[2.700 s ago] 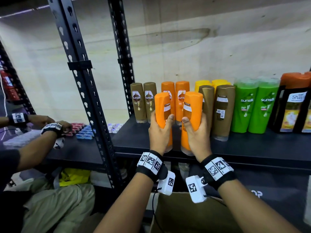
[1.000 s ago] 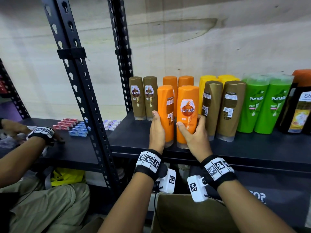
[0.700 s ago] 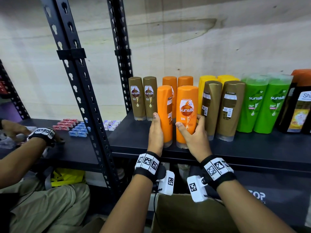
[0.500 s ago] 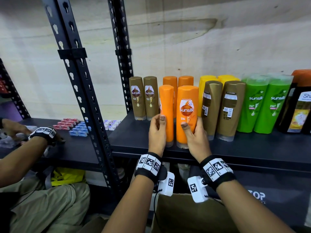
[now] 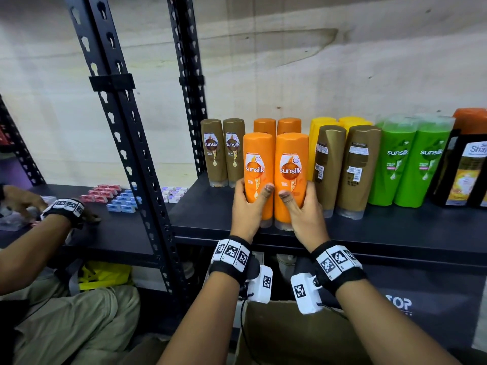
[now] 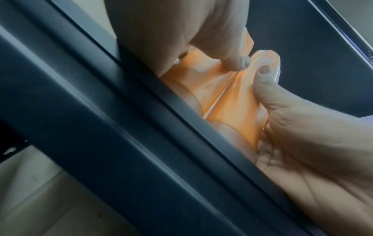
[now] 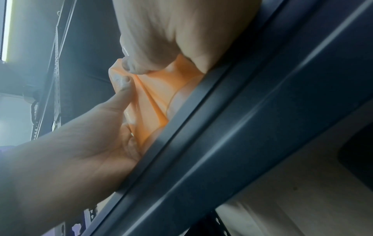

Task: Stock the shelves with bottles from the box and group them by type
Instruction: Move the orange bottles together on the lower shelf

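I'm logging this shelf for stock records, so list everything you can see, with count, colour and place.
Front orange Sunsilk bottles: 2, orange, shelf front, one in each hand.
Rear orange bottles: 2, orange, directly behind those.
Small brown Sunsilk bottles: 2, brown, left end of row.
Large brown bottles: 2, brown, right of orange, back labels showing.
Yellow bottles: 2, yellow, behind large brown ones.
Green Sunsilk bottles: 2, green, further right.
Dark bottle: 1 seen, orange cap, far right.
Small packets: many, red, blue, white, left shelf.
Shelf: black.
Cardboard box: 1, brown, below.
Second person: left.
Left hand: grips left orange bottle.
Right hand: grips right orange bottle.
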Action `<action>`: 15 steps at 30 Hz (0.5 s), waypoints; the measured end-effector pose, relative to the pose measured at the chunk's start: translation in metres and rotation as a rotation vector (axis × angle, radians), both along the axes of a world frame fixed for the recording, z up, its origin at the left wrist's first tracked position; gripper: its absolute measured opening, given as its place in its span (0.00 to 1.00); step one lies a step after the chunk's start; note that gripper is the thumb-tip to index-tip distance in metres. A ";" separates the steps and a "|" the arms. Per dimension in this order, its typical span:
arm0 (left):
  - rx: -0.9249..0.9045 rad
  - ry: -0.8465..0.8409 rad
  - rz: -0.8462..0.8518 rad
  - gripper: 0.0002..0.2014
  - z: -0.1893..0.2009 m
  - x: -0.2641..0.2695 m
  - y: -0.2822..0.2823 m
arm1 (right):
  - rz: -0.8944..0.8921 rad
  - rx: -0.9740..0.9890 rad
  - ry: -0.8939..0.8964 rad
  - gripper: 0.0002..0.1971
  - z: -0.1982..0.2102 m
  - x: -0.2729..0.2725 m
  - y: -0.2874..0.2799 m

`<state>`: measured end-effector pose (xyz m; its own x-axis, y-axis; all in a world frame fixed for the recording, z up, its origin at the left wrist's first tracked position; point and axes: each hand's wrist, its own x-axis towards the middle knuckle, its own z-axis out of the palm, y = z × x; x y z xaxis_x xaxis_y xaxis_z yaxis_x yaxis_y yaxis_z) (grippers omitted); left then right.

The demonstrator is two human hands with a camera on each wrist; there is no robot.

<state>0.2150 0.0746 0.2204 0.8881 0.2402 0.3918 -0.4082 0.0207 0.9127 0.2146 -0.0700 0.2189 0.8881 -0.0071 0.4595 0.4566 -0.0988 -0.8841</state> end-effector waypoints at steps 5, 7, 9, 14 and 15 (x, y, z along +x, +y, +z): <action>0.011 -0.003 0.025 0.37 -0.001 -0.002 0.000 | -0.025 -0.015 -0.010 0.30 -0.001 0.000 0.001; 0.023 -0.002 0.032 0.38 0.000 -0.003 0.000 | -0.041 -0.031 -0.018 0.29 -0.002 0.000 0.002; 0.033 0.000 0.035 0.39 0.003 -0.006 0.000 | -0.040 -0.029 -0.026 0.29 -0.003 -0.001 0.002; 0.109 0.004 0.061 0.32 0.010 -0.012 0.003 | -0.016 -0.015 -0.081 0.31 0.000 -0.005 0.004; 0.127 0.000 0.067 0.31 0.011 -0.013 0.004 | -0.013 -0.009 -0.090 0.32 0.001 -0.007 0.004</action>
